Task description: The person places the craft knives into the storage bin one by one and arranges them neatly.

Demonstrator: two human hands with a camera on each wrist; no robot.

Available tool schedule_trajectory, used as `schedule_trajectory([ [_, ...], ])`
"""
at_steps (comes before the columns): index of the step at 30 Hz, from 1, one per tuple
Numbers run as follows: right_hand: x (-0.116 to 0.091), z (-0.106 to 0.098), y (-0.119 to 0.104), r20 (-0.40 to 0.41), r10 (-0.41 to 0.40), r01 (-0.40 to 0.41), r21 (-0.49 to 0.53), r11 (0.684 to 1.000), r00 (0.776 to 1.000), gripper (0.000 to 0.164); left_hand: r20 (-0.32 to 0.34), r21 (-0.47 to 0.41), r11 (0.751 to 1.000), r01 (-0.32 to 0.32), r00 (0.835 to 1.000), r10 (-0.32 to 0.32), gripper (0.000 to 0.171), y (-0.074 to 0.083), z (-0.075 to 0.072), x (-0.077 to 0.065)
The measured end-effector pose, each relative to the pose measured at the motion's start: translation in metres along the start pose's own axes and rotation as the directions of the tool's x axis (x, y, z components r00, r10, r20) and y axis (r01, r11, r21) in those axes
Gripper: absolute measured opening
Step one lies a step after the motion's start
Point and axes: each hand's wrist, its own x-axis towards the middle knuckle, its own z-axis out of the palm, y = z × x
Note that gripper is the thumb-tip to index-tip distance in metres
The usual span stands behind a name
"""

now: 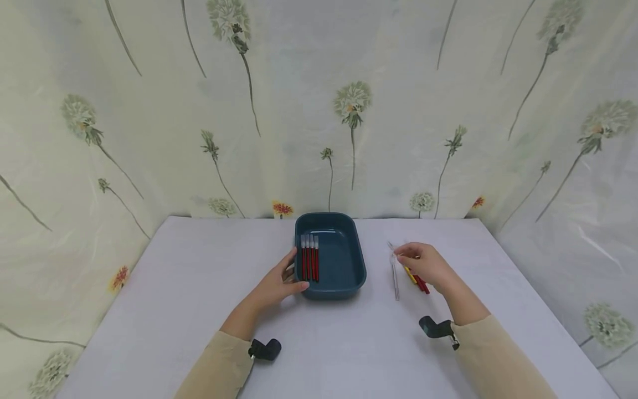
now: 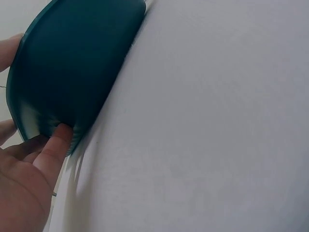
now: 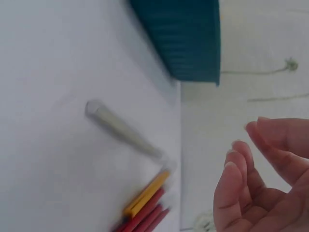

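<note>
My left hand (image 1: 273,285) holds the left side of a dark blue-green plastic tray (image 1: 341,260), with the thumb at its near-left corner and the other fingers along its outer wall. Several slim red pen-like sticks (image 1: 309,265) with whitish translucent ends lie side by side along the tray's left inner side. Over to the right, my right hand (image 1: 423,263) hovers above a clear pen-like stick (image 3: 120,129). Its thumb and fingers are loosely bent, and nothing shows between them in the right wrist view. Beside that stick lie a yellow one (image 3: 147,193) and several red ones (image 3: 149,216).
A white table (image 1: 199,266) carries everything, its far edge against a curtain (image 1: 299,111) printed with dandelions. Black wrist cameras (image 1: 265,349) sit on both beige sleeves (image 1: 219,366).
</note>
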Motion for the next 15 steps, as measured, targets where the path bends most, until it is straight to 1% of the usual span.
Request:
schedule_trajectory([
  [4, 0.001, -0.002, 0.013, -0.015, 0.045, -0.045, -0.003, 0.999, 0.999, 0.033, -0.002, 0.008, 1.000, 0.000, 1.000, 0.000, 0.095, 0.000, -0.001, 0.001],
  [7, 0.002, -0.003, 0.023, -0.023, 0.054, -0.054, -0.002, 0.999, 0.998, 0.032, -0.001, 0.012, 1.000, 0.004, 1.000, -0.004, 0.096, 0.001, -0.001, 0.001],
  [15, 0.002, -0.007, 0.043, -0.049, 0.059, -0.059, 0.010, 0.998, 0.997, 0.032, 0.024, 0.002, 1.000, -0.021, 1.000, 0.021, 0.095, 0.000, -0.003, 0.001],
])
